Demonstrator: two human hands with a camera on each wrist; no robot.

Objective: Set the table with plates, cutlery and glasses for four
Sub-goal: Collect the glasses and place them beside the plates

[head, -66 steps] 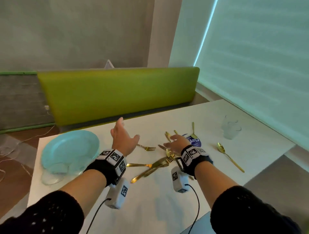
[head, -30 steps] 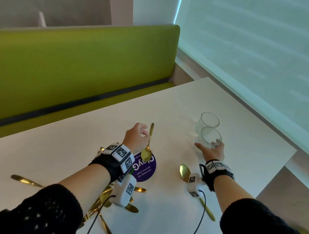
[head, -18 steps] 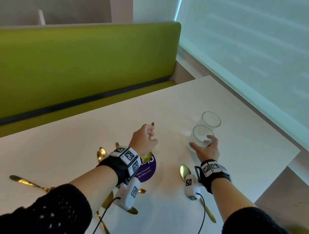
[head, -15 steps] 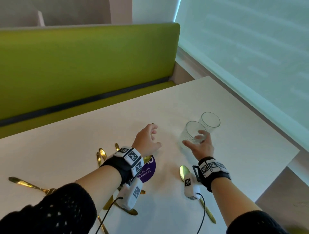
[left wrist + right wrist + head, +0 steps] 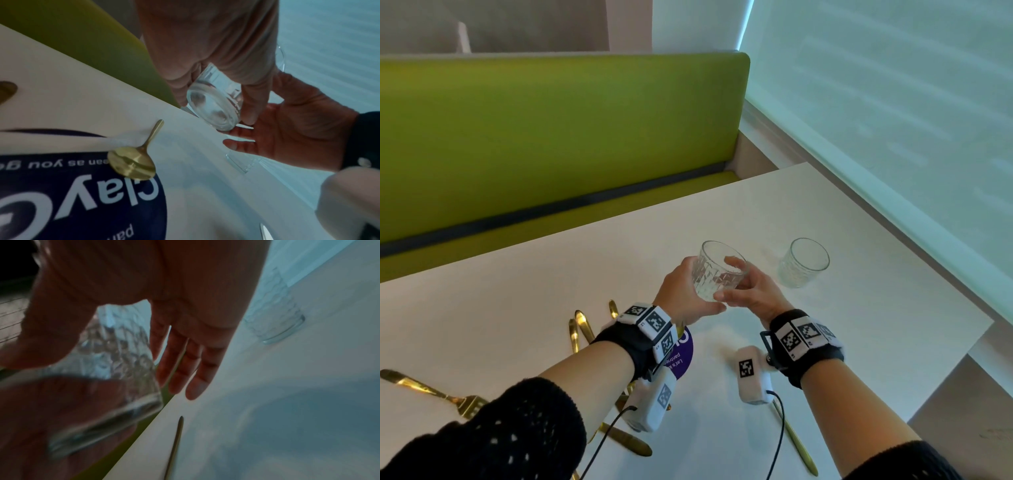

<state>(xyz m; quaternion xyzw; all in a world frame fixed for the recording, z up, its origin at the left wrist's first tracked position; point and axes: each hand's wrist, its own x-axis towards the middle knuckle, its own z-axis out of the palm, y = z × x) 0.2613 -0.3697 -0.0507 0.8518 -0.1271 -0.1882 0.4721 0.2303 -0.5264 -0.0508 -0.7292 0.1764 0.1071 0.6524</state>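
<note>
A clear patterned glass [image 5: 717, 274] is held up just above the white table [image 5: 859, 342]. My left hand [image 5: 685, 294] grips its side, thumb and fingers curled round it [image 5: 213, 104]. Just right of it is my right hand [image 5: 753, 294], with its fingers straight [image 5: 185, 353] and its palm open by the glass base [image 5: 287, 126]. A second glass [image 5: 803, 262] stands upright on the table to the right. A gold spoon [image 5: 133, 160] lies with its bowl on the purple round sticker [image 5: 683, 353].
Gold cutlery [image 5: 580, 329] lies under and left of my left forearm, with a fork [image 5: 431, 390] at the far left. Another gold spoon [image 5: 796, 442] lies below my right wrist. A green bench [image 5: 551, 137] runs along the far side. The table's right edge meets a blind-covered window.
My right hand lifted the nearer glass and brought it left. My left hand let go of the spoon, rose and took hold of the glass. The right fingers have straightened.
</note>
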